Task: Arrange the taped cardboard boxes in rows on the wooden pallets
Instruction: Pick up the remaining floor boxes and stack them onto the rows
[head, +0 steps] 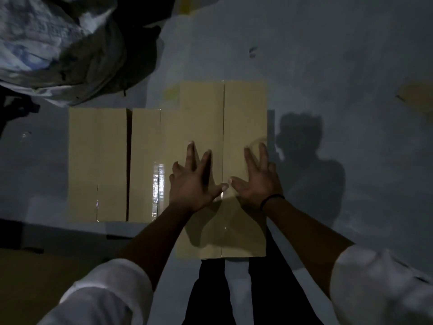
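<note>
A: What's closest to the lens?

B: Two white sleeves (105,292), pushed up the forearms, one at each lower corner, with dark trousers (236,289) between them.

A: And the biggest thing out there?

B: The grey floor (328,55), which fills most of the view (the light is poor, so detail is thin). A person's shadow (304,160) falls on it to the right of the boxes. At the far left lies a bulky, crumpled pale sack (54,43).

A: Where are the boxes?

B: Three, side by side in the middle. The big box (203,109) stands on the right and looks taller; its top reaches both nearer and farther than the other two. Its left edge overlaps the middle box (145,141). The left box (97,160) sits just beside that one, with a thin dark gap between them. Whether a pallet lies under them, I cannot tell.

A: The hands?

B: Both are over the big box's top, fingers spread wide and straight, holding nothing. The left hand (194,181) is left of the centre seam and the right hand (257,179) right of it, thumbs almost meeting at the seam. The right one is blurred, so I cannot say whether it presses the cardboard.

A: Anything small?

B: A dark wristband (273,198) on the right wrist, and shiny clear tape (155,184) along the middle box's seam.
</note>
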